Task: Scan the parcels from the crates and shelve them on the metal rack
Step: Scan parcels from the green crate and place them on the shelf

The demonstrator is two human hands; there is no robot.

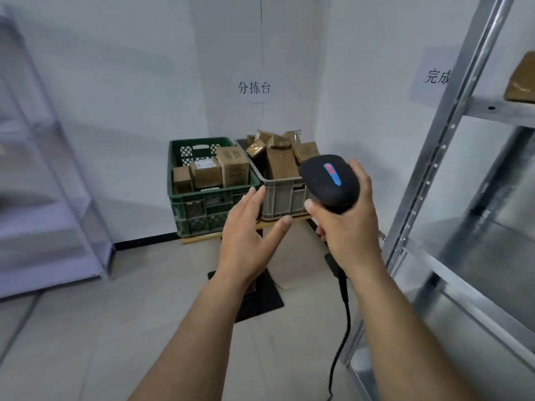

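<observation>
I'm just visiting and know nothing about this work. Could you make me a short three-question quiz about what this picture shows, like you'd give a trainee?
1. True or false: the left hand is holding a parcel.
2. What does the right hand grip? A) a box B) a black scanner C) a pen
3. Which crate's parcels are heaped above its rim: the green crate or the grey crate?

Key
1. False: it is open and empty.
2. B
3. The grey crate.
</observation>
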